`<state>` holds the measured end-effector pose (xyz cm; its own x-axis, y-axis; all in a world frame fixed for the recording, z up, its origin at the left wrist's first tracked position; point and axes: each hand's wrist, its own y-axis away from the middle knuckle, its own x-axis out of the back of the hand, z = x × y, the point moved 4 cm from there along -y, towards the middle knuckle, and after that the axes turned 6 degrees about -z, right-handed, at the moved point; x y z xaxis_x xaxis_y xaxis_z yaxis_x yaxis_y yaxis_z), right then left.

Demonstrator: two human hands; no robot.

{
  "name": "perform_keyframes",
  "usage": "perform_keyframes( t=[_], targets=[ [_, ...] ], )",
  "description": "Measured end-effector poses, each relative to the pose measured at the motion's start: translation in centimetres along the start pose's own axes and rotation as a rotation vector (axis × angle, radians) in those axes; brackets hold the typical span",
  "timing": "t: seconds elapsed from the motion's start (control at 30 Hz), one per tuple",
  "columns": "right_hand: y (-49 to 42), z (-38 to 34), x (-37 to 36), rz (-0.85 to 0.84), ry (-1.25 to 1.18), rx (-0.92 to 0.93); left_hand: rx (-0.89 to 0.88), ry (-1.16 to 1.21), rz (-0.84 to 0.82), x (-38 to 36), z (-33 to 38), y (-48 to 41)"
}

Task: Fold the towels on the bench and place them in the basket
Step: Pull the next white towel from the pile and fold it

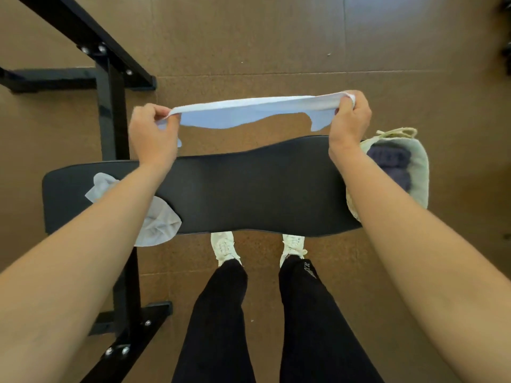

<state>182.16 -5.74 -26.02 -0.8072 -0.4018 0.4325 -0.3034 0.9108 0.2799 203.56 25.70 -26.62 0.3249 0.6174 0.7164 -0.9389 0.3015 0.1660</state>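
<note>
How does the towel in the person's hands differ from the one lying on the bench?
The held towel is stretched out in the air, pinched between the left hand and right hand. The crumpled towel lies bunched on the bench, with no hand on it, overhanging the near edge. Both are pale bluish cloth.

The stretched towel [249, 113] is pale blue and plain — so is the crumpled towel [161, 221] on the black desk [254, 189]. The basket [420, 172] is cream (dark navy cloth [391, 164] inside). The floor [276, 37] is brown, finely speckled; shoes [224, 247] white, trousers [221, 313] black.
</note>
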Motion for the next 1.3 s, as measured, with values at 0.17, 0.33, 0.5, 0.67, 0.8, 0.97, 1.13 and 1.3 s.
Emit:
perform_keyframes(
  t=[0.17,0.33,0.5,0.67,0.8,0.97,1.13,1.3],
  targets=[
    [1.3,4.0,4.5,-0.024,0.119,0.048,-0.059,-0.096,-0.099,-3.4,-1.3,5.1],
    [5.0,12.9,7.4,-0.174,0.465,0.098,0.012,-0.257,-0.295,-7.7,-7.5,11.2],
    [9.0,22.6,8.9,-0.458,0.941,0.140,0.065,-0.387,-0.583,-12.0,-13.7,17.2],
    [12.0,27.4,8.0,-0.765,1.476,-0.009,0.176,-0.489,-0.793,-15.0,-16.1,20.7],
    [12.1,27.8,5.5,-0.745,1.414,0.047,0.283,-0.527,-0.780,-15.4,-16.2,20.5],
    [10.3,27.0,1.7,-0.642,1.150,0.086,0.002,-0.561,-0.671,-16.8,-14.6,18.9],
    [6.4,28.1,2.9,-0.188,0.839,-0.363,-0.072,-0.509,-0.803,-19.5,-14.1,18.2],
    [4.2,30.6,5.1,-0.153,0.644,-0.576,0.031,-0.534,-0.794,-21.5,-13.4,18.5]
  ],
)
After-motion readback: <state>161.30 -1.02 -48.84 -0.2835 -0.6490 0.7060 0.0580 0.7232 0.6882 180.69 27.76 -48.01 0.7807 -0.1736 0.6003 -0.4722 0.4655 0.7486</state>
